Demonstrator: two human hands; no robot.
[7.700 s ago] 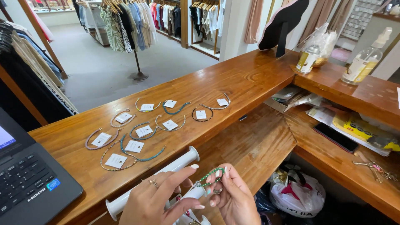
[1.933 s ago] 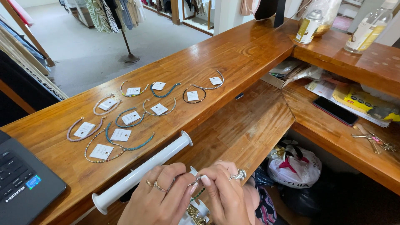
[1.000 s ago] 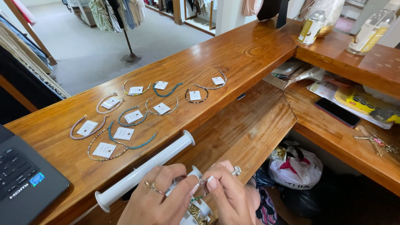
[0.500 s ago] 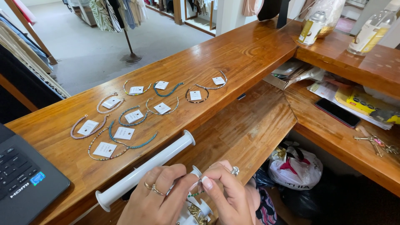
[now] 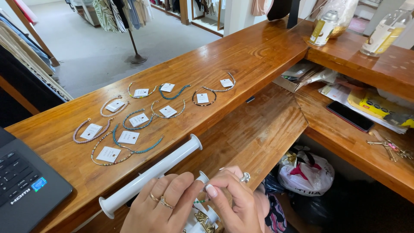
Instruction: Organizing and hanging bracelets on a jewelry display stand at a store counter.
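Beaded bracelet (image 5: 199,201), a thin green strand, is pinched between the fingertips of both hands at the bottom centre of the view, low in front of the wooden counter (image 5: 258,56). Left hand (image 5: 161,207), wearing gold rings, and right hand (image 5: 233,200), wearing a silver ring, each close on the strand just above a small white spool (image 5: 202,177). A long white display roll (image 5: 151,174) lies just beyond the hands. Further bracelets with white tags (image 5: 129,137) are spread across the counter top; a laptop (image 5: 26,190) sits at the lower left, a dark phone (image 5: 349,116) on the lower shelf at right.
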